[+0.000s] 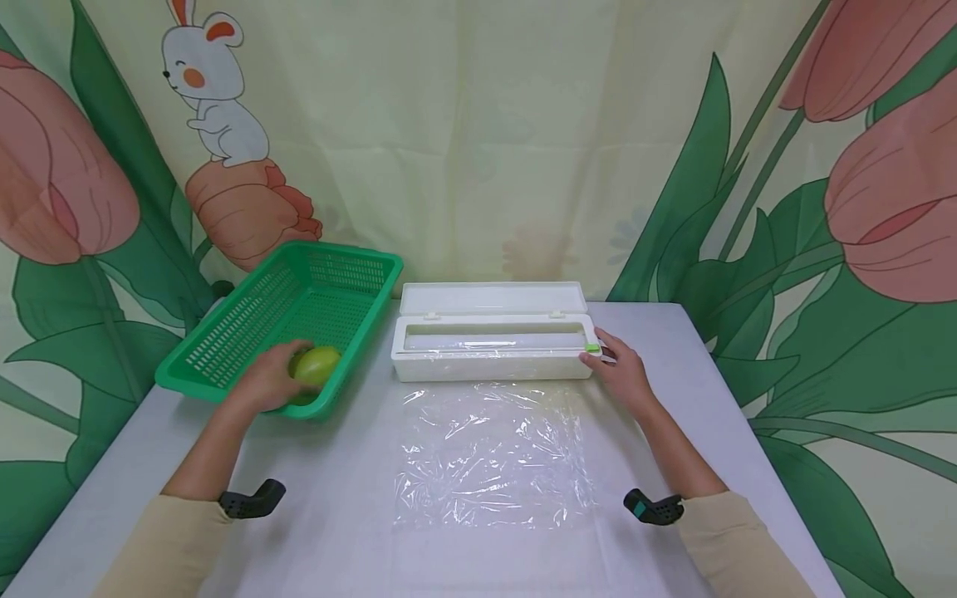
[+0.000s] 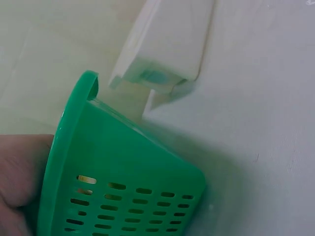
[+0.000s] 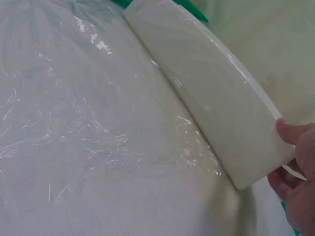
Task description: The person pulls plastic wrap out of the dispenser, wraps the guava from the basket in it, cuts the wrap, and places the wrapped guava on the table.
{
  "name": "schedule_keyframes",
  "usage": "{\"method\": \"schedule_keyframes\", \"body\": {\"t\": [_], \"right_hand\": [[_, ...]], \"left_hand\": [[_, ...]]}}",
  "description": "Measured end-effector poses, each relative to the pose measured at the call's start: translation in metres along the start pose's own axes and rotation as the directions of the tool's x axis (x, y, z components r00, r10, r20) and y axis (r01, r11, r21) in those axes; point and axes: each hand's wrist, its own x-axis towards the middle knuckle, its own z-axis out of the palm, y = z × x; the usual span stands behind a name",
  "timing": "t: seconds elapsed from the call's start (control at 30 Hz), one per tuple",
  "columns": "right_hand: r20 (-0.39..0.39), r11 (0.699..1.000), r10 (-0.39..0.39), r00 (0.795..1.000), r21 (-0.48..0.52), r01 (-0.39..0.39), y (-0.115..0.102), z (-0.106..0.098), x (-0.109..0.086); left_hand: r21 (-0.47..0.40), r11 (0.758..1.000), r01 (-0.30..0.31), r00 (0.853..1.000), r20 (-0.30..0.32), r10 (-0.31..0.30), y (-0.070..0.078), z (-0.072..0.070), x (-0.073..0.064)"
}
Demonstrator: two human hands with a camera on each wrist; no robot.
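Note:
My left hand (image 1: pixel 271 378) reaches into the green plastic basket (image 1: pixel 362 332) and grips a round yellow-green fruit (image 1: pixel 320 366) near its front corner. In the left wrist view the basket wall (image 2: pixel 128 157) hides the fruit and most of the fingers. At the right end of the white cling film dispenser (image 1: pixel 486 367), my right hand (image 1: pixel 624 374) holds the box, its thumb by a small green slider (image 1: pixel 593 348). The dispenser's lid (image 1: pixel 489 299) is tipped back and the film roll (image 1: pixel 493 341) shows inside. A sheet of clear cling film (image 1: pixel 493 465) stretches from the dispenser over the table toward me.
A white cloth covers the table (image 1: pixel 329 515). The basket stands to the left of the dispenser, and a printed curtain (image 1: pixel 508 141) hangs right behind both.

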Motion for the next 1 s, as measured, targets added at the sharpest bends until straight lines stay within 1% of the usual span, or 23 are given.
{"method": "schedule_keyframes", "body": {"t": [0.3,0.47,0.63,0.8,0.9,1.0], "right_hand": [[-0.003,1.0,0.002,1.0,0.021,-0.002,-0.001,0.001,-0.001],[-0.007,0.999,0.018,1.0,0.027,-0.017,0.002,0.002,0.001],[-0.013,0.999,0.007,1.0,0.035,-0.007,0.003,0.002,0.002],[-0.01,0.999,-0.005,1.0,0.034,0.005,0.003,0.003,0.002],[-0.012,0.999,-0.015,1.0,0.03,0.015,0.004,0.002,0.001],[-0.03,0.999,-0.037,0.999,0.027,0.038,0.004,0.002,-0.001]], "left_hand": [[-0.017,1.0,-0.001,0.998,-0.069,0.0,-0.001,0.0,-0.003],[-0.046,0.999,-0.003,0.995,-0.097,-0.002,0.001,-0.004,-0.007],[-0.078,0.997,-0.015,0.989,-0.146,0.003,0.004,-0.009,-0.012],[-0.095,0.995,-0.017,0.982,-0.189,-0.001,0.009,-0.015,-0.017],[-0.101,0.995,-0.022,0.976,-0.216,0.0,0.016,-0.019,-0.021],[-0.096,0.995,-0.038,0.97,-0.243,0.013,0.025,-0.021,-0.023]]}}
